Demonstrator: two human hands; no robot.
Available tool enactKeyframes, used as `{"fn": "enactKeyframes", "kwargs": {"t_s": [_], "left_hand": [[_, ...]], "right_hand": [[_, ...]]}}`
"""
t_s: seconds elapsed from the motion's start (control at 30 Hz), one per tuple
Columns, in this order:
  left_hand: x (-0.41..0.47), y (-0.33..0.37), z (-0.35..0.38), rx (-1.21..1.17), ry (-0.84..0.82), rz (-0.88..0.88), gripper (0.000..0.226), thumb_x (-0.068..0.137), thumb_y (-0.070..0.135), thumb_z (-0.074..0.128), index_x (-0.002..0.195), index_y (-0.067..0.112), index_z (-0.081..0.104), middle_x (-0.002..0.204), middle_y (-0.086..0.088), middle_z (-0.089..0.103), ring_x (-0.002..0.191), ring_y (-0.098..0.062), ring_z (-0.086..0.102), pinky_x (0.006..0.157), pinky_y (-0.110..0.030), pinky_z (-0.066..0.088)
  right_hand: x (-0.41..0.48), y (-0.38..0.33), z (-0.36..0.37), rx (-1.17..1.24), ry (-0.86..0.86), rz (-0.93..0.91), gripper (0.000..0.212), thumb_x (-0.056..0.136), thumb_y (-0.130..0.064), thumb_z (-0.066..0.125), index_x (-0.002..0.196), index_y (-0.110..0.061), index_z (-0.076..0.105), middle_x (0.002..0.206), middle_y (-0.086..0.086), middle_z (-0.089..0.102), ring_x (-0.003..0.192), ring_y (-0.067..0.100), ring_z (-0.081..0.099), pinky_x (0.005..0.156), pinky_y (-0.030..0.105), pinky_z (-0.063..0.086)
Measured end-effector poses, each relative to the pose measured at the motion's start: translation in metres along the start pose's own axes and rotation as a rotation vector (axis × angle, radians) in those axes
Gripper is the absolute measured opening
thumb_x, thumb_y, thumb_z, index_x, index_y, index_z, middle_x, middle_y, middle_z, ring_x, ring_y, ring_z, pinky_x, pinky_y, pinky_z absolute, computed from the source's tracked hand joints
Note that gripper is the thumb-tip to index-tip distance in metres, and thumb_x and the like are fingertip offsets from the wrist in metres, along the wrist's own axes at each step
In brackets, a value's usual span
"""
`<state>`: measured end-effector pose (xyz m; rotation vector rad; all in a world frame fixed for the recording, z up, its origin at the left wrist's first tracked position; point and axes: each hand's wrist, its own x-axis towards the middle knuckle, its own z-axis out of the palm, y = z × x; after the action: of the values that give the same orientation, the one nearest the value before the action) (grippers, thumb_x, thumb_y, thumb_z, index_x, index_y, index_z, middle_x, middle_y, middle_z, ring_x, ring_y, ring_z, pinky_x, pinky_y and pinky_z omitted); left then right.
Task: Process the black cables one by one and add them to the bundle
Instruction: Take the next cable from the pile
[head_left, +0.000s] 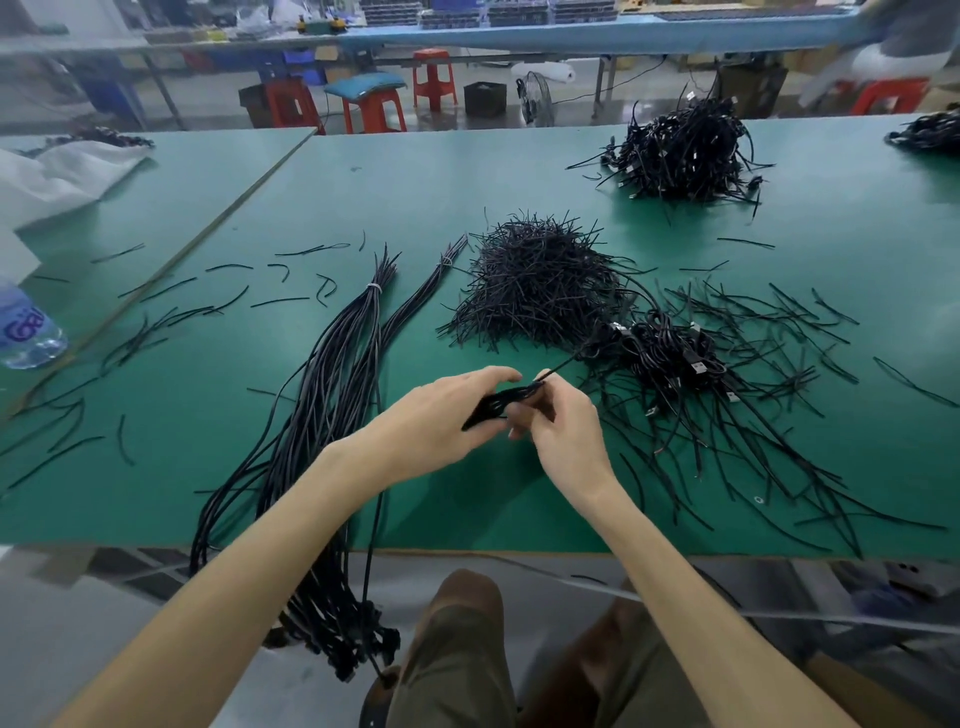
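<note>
1. A folded black cable (498, 402) is held just above the near middle of the green table (415, 176).
2. The left hand (447, 415) grips its lower part and the right hand (563, 421) pinches its upper end, the two hands close together.
3. Just left of them lies the bundle (337, 364), hanging over the near edge.
4. A heap of short ties (540, 280) sits behind, and a pile of coiled cables (670, 358) to the right.
5. A water bottle (26, 332) lies at far left.
</note>
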<state>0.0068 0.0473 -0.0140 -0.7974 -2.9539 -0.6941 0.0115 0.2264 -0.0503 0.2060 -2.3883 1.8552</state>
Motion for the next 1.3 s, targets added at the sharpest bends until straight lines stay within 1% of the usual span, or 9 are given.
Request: {"fn": "enactKeyframes", "kwargs": {"t_s": [0.1,0.2,0.4,0.57,0.73,0.83,0.97,1.07,1.3], "left_hand": [[-0.001,0.005,-0.002,-0.017,-0.017,0.014,0.053,0.104,0.034,0.056,0.152,0.034,0.034,0.096,0.016,0.06,0.083,-0.007,0.056,0.08,-0.031,0.046],[-0.001,0.007,-0.005,-0.345,-0.107,-0.085,0.059,0.103,0.018,0.059,0.155,0.032,0.034,0.077,0.009,0.062,0.067,-0.02,0.066,0.069,-0.032,0.055],[-0.003,0.014,-0.014,-0.704,-0.144,-0.23,0.061,0.102,0.01,0.06,0.156,0.017,0.031,0.072,-0.007,0.067,0.053,-0.025,0.057,0.054,-0.027,0.049],[-0.008,0.022,-0.023,-0.503,-0.2,-0.176,0.086,0.098,0.017,0.068,0.162,0.035,0.012,0.084,-0.005,0.074,0.067,-0.033,0.07,0.072,-0.034,0.058],[-0.016,0.016,-0.046,-0.143,-0.402,-0.044,0.121,0.09,0.019,0.079,0.144,0.071,-0.017,0.132,0.01,0.058,0.089,-0.001,0.064,0.087,-0.024,0.049],[-0.024,0.015,-0.049,-0.063,-0.492,-0.037,0.123,0.091,0.015,0.077,0.137,0.078,-0.017,0.122,0.025,0.053,0.089,0.016,0.061,0.081,-0.025,0.051],[-0.019,0.021,-0.044,0.095,-0.347,-0.004,0.11,0.095,0.011,0.069,0.145,0.072,-0.008,0.118,0.006,0.068,0.086,-0.002,0.066,0.086,-0.034,0.056],[-0.014,0.022,-0.036,0.217,-0.248,0.034,0.096,0.092,0.018,0.07,0.148,0.063,0.005,0.095,0.006,0.073,0.078,-0.021,0.066,0.076,-0.042,0.056],[-0.019,0.008,-0.033,0.261,-0.103,0.043,0.074,0.085,0.056,0.07,0.144,0.034,0.033,0.099,0.022,0.04,0.079,0.023,0.046,0.059,-0.026,0.033]], "right_hand": [[0.0,0.0,-0.001,0.01,-0.034,-0.028,0.021,0.091,0.003,0.064,0.078,-0.012,0.056,0.067,0.001,0.068,0.063,0.016,0.066,0.07,0.033,0.053],[-0.001,0.0,-0.003,0.031,-0.08,-0.061,0.022,0.091,0.005,0.062,0.078,-0.011,0.057,0.068,0.004,0.069,0.066,0.025,0.066,0.075,0.047,0.055],[-0.001,0.0,-0.005,0.126,-0.149,-0.091,0.016,0.09,0.01,0.06,0.079,0.0,0.053,0.072,0.016,0.067,0.07,0.038,0.063,0.077,0.058,0.052],[0.0,0.0,-0.006,0.167,-0.17,-0.097,0.013,0.089,0.014,0.06,0.081,0.007,0.053,0.075,0.016,0.068,0.067,0.027,0.064,0.073,0.042,0.054],[0.001,0.001,-0.006,0.203,-0.231,-0.058,0.015,0.09,0.014,0.06,0.081,0.003,0.054,0.073,0.013,0.07,0.064,0.025,0.062,0.072,0.039,0.054],[0.002,0.005,-0.004,0.17,-0.265,-0.042,0.007,0.091,0.012,0.061,0.087,0.012,0.055,0.075,0.012,0.071,0.065,0.025,0.063,0.075,0.043,0.055],[0.001,0.006,-0.005,0.138,-0.272,-0.019,0.006,0.091,0.008,0.064,0.09,0.011,0.059,0.076,0.011,0.071,0.066,0.025,0.063,0.081,0.046,0.053],[0.0,0.003,-0.005,0.139,-0.277,-0.013,0.01,0.091,0.008,0.064,0.083,0.005,0.059,0.082,0.024,0.069,0.066,0.029,0.061,0.082,0.05,0.053],[0.001,-0.001,-0.008,0.181,-0.357,-0.018,0.026,0.092,0.012,0.061,0.076,-0.005,0.052,0.076,0.015,0.067,0.064,0.022,0.06,0.068,0.03,0.053]]}}
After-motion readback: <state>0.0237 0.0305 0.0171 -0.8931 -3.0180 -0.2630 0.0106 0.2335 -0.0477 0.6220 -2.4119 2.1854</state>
